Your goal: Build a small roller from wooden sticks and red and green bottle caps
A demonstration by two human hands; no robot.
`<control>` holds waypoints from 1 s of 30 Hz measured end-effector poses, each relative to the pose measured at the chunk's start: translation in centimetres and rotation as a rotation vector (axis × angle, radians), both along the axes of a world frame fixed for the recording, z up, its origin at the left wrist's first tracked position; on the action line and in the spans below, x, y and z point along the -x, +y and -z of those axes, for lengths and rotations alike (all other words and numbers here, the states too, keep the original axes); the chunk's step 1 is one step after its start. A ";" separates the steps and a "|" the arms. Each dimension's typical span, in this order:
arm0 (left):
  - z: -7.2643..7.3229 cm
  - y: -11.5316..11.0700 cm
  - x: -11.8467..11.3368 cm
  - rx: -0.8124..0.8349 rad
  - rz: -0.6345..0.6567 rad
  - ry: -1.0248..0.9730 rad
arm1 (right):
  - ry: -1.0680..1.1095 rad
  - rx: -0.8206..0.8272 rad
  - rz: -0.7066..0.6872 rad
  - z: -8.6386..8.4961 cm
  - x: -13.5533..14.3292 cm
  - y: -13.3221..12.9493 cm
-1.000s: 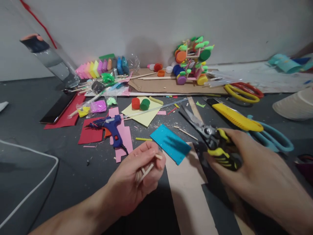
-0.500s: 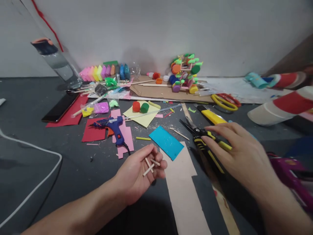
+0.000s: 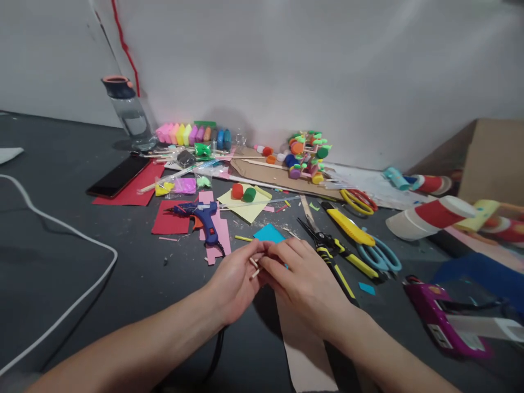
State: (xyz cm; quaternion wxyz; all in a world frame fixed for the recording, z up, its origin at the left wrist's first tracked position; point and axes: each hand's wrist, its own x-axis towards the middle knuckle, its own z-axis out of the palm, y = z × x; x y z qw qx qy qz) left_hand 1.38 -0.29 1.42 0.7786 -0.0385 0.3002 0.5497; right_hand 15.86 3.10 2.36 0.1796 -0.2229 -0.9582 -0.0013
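Note:
My left hand (image 3: pixel 235 284) is cupped palm up, with short wooden sticks (image 3: pixel 254 268) lying in it. Over that palm bends my right hand (image 3: pixel 309 278); its curled fingers meet the sticks, and its fingertips are partly hidden, so what they pinch does not show. Just beyond both hands is a blue rectangle of card (image 3: pixel 268 233), partly covered by them. A long strip of pale cardboard (image 3: pixel 305 346) runs underneath. To the right of my right hand lie yellow-and-black pliers (image 3: pixel 327 243), jaws apart, touched by neither hand.
A blue glue gun (image 3: pixel 207 218) rests on pink and red paper at left. Behind are red and green caps (image 3: pixel 243 192) on yellow paper. A yellow cutter (image 3: pixel 347 225), blue-handled scissors (image 3: pixel 380 256) and a purple device (image 3: pixel 442 319) lie right. A water bottle (image 3: pixel 131 117) stands back left.
My right hand has left the pliers and come over to my left palm, its fingers now at the sticks. The pliers stay on the table. The view has shifted to the right.

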 end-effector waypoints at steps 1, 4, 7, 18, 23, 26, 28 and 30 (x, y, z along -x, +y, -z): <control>0.0 0.0 -0.1 -0.009 -0.001 -0.004 | 0.009 0.025 0.006 0.1 0.0 0.1; 0.0 -0.2 -0.3 -0.028 0.021 -0.010 | 0.029 0.118 0.045 0.5 -0.1 0.4; 0.0 -0.3 -0.4 -0.057 0.059 -0.013 | 0.026 0.211 0.101 0.7 -0.4 0.5; 1.4 -1.1 -1.0 -0.242 0.202 0.009 | 0.006 0.322 0.168 0.8 -1.6 -0.3; 2.1 -1.1 -1.1 -0.224 0.179 0.052 | 0.044 0.338 0.172 1.1 -1.9 -0.4; 2.2 -1.1 -1.3 -0.221 0.171 0.077 | 0.058 0.342 0.162 1.6 -2.0 -0.6; 2.1 -1.2 -1.5 -0.241 0.183 0.108 | 0.063 0.350 0.160 1.8 -2.1 -0.7; 1.9 -1.4 -1.5 -0.279 0.216 0.169 | 0.073 0.359 0.161 1.7 -2.2 -0.7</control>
